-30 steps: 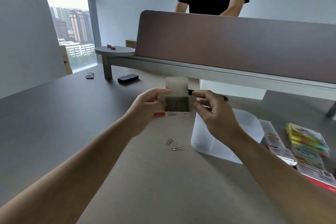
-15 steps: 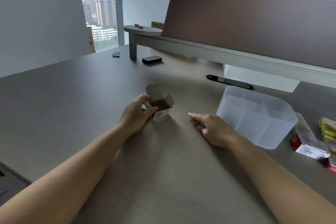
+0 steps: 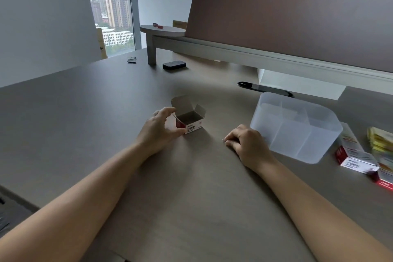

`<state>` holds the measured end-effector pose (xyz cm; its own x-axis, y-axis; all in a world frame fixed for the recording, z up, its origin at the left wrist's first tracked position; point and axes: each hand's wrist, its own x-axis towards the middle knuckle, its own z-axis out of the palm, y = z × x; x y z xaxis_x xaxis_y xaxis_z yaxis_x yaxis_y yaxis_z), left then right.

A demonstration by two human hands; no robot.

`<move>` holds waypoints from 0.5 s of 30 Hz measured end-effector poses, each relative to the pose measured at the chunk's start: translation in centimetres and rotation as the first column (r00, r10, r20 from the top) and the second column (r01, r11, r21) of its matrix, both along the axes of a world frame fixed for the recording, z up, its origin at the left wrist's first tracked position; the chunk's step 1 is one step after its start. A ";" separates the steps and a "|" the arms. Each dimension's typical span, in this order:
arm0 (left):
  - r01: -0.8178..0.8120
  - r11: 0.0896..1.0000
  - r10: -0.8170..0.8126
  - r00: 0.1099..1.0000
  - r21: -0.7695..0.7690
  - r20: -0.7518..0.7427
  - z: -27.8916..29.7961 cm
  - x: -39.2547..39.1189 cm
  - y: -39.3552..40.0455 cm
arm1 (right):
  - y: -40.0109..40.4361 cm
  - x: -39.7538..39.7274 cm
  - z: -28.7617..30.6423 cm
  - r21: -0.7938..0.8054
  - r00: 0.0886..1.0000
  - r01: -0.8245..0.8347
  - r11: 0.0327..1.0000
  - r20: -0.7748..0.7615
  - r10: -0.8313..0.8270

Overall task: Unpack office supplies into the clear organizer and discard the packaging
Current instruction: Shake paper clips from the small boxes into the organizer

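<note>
Grey desk (image 3: pixel 85 123), black case (image 3: pixel 174 64) by divider (image 3: pixel 297 23), boxes (image 3: pixel 357 155) beside organizer (image 3: pixel 297 132)

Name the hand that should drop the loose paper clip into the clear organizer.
Right. The right hand already pinches at the paper clip and lies beside the clear organizer; the left hand holds the open box.

Two bare forearms in view, no sleeves anywhere along them right up to the frame's bottom edge. Nothing on either wrist: no watch, no band. The left hand (image 3: pixel 158 128) and the right hand (image 3: pixel 246 143) are bare too, ungloved, with no rings that show.
</note>
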<state>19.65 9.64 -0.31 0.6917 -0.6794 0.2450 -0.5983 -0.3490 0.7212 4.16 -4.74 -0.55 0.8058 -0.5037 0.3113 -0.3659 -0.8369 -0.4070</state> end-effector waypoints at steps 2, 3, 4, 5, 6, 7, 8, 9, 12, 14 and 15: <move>-0.008 0.999 0.007 0.999 0.044 0.035 -0.1 -0.3 0.6 | 0.1 -0.1 0.0 -0.105 0.998 -0.004 0.994 -0.055 -0.002; -0.006 0.996 0.001 0.999 0.086 0.048 -0.2 -0.5 0.9 | 0.1 -0.2 0.1 -0.163 0.996 -0.005 0.987 -0.087 -0.010; 0.001 0.990 -0.009 0.998 0.141 0.058 -0.2 -0.8 1.1 | 0.1 -0.2 0.1 -0.212 0.993 -0.004 0.977 -0.116 -0.021; 0.007 0.978 -0.022 0.997 0.206 0.068 -0.3 -1.0 1.4 | 0.1 -0.2 0.2 -0.251 0.989 -0.003 0.968 -0.143 -0.034; 0.012 0.959 -0.037 0.996 0.282 0.084 -0.2 -1.3 1.5 | 0.3 -0.3 0.4 -0.278 0.986 -0.002 0.961 -0.162 -0.045; 0.011 0.932 -0.053 0.993 0.363 0.107 -0.2 -1.6 1.7 | 0.4 -0.5 0.5 -0.291 0.985 -0.003 0.957 -0.164 -0.046; 0.006 0.898 -0.072 0.988 0.439 0.134 -0.2 -1.9 1.7 | 0.5 -0.7 0.7 -0.282 0.990 -0.007 0.959 -0.137 -0.033; -0.001 0.867 -0.090 0.983 0.498 0.159 -0.1 -2.1 1.8 | 0.6 -1.0 1.0 -0.247 0.997 -0.007 0.969 -0.077 -0.013; -0.021 0.822 -0.108 0.975 0.569 0.193 0.1 -2.7 1.9 | 0.7 -2.5 3.2 -0.131 0.983 0.006 0.991 0.184 0.019; -0.028 0.811 -0.108 0.974 0.584 0.197 0.1 -3.4 2.1 | 0.0 -3.4 5.2 -0.095 0.946 0.041 0.995 0.323 -0.008; -0.028 0.806 -0.113 0.973 0.591 0.199 0.2 -3.8 2.2 | -0.5 -3.7 6.1 -0.072 0.928 0.072 0.995 0.372 -0.041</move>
